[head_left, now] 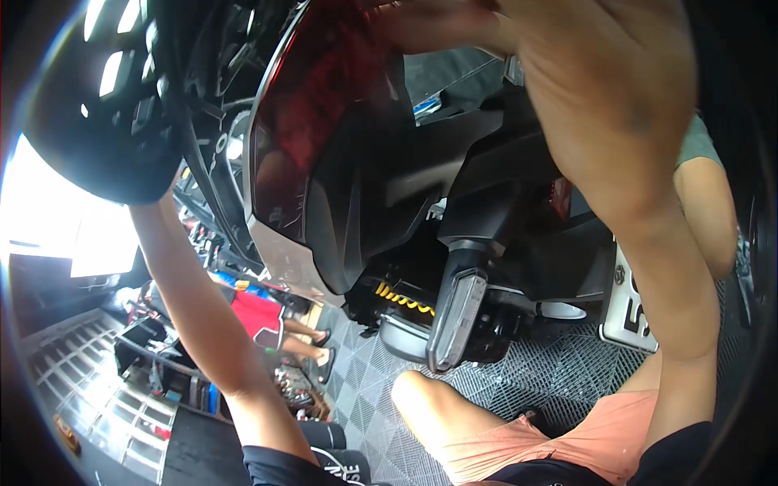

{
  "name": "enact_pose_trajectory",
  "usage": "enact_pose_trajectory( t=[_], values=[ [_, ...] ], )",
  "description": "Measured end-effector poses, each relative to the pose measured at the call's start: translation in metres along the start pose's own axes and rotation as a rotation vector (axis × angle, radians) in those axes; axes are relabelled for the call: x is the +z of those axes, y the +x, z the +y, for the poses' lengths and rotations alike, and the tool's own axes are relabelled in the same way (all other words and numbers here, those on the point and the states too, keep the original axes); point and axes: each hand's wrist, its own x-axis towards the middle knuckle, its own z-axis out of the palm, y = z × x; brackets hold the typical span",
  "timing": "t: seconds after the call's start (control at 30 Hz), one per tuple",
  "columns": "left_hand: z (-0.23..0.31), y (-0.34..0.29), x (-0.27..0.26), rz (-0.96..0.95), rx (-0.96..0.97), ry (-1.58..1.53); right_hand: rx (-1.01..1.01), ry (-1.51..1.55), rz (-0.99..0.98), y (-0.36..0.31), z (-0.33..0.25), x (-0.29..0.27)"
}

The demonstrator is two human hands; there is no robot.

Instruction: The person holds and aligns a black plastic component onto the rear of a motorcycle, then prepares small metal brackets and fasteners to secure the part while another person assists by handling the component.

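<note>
In front of me is the rear of a motorcycle or scooter with a glossy dark red side panel [279, 154] and a black tail section [486, 174]. My left forearm [190, 300] reaches up at the left, its hand hidden behind a large rounded glossy black part [105, 138]. Very close at the upper right, my right hand [616, 89] stretches over the tail toward the red panel's upper end. Its fingertips are blurred and cut off by the top edge, so their grip is unclear. Below the tail hang an indicator lamp [460, 320] and a yellow coil spring [405, 300].
A white number plate [628, 312] sticks out by my right forearm. At the right edge shows another person's bent limb [709, 206]. Someone in red [255, 316] is farther off at the left, near cluttered shelves. Grey grid tiles [365, 381] cover the floor around my legs.
</note>
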Motion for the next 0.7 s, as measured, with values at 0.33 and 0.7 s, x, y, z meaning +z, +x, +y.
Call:
enact_pose_trajectory(
  t=[0.33, 0.7],
  values=[
    [0.018, 0.006, 0.004, 0.034, -0.043, 0.061, 0.121, -0.027, -0.05, -0.007, -0.012, -0.028],
    [0.027, 0.007, 0.0, 0.06, -0.05, 0.066, 0.129, -0.078, -0.07, -0.005, -0.019, -0.025]
  ],
)
